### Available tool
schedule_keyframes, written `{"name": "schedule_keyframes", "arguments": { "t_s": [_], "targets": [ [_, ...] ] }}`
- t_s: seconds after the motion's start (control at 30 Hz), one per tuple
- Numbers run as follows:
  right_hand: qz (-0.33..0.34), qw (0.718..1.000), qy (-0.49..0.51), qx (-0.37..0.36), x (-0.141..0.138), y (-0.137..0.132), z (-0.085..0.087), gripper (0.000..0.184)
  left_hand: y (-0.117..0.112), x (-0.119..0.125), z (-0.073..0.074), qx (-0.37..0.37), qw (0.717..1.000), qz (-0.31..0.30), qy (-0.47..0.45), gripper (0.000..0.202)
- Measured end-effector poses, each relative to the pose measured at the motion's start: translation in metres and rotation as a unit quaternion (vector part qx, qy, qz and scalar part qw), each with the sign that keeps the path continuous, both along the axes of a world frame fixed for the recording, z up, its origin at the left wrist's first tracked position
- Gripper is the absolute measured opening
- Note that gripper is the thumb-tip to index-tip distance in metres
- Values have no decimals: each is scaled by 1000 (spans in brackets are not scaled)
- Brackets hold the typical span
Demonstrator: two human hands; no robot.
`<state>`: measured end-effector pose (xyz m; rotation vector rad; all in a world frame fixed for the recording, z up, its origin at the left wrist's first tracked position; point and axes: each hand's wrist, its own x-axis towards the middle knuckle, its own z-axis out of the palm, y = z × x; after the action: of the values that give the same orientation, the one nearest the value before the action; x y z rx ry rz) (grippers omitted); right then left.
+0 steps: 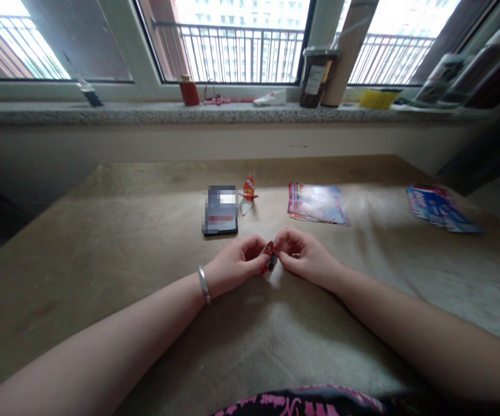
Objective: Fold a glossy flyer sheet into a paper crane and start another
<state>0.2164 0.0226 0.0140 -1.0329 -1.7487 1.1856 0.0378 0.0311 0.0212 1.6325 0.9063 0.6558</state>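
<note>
- A small folded piece of colourful paper is being pinched between the thumb and fingers of the left hand, low over the table
- Its right edge is being met by the fingertips of the curled right hand; whether it is being gripped or merely touched there cannot be told
- A silver bracelet is being worn on the left wrist
- Just beyond the hands, a dark phone-like object, partly blurred out, is being supported by the table
- Right beside it, a pointed orange-red folded paper is being displayed
- Farther right, a pink printed stack is being lit by the window, and a blue printed stack is being kept well apart from it
- Behind, a red container and a dark lidded jar are being held up by the stone sill
</note>
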Motion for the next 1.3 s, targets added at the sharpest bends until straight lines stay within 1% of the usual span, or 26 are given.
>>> {"name": "schedule_keyframes", "arguments": {
  "t_s": [0.1,0.17,0.3,0.37,0.43,0.53,0.6,0.7,0.8,0.97,1.07,1.2,1.3],
  "targets": [
    [-7,998,-41,37,2,-1,2,6,0,-1,0,27,999,-21,29,20],
    [-9,997,-56,55,3,-2,3,5,0,-3,-2,32,997,-34,56,22],
    [-13,994,-74,82,4,-2,2,4,2,-5,-4,47,994,-28,93,24],
    [-17,992,-78,95,5,-2,2,4,2,-4,-3,38,996,-24,79,23],
    [-20,990,-84,116,5,-2,2,6,2,-3,-2,11,998,-26,55,24],
    [-13,980,-104,172,7,-2,4,9,0,-1,0,-26,999,-25,35,24],
    [-8,971,-118,207,7,-3,6,11,-1,0,1,-36,999,-21,30,23],
    [-4,963,-132,236,8,-3,8,13,-2,0,2,-46,999,-14,15,22],
    [-4,953,-144,267,9,-2,8,12,-3,0,3,-42,999,-12,6,21],
    [-7,938,-143,315,9,-2,9,9,-2,1,3,-15,1000,-15,15,21],
    [-18,930,-138,339,9,-2,9,8,-1,1,3,-5,1000,-3,3,23],
    [-22,926,-145,349,10,-2,10,9,-1,1,3,-23,1000,7,-20,24],
    [-27,927,-151,342,9,-3,9,9,-2,1,2,-24,999,21,-16,26]
  ]
}}
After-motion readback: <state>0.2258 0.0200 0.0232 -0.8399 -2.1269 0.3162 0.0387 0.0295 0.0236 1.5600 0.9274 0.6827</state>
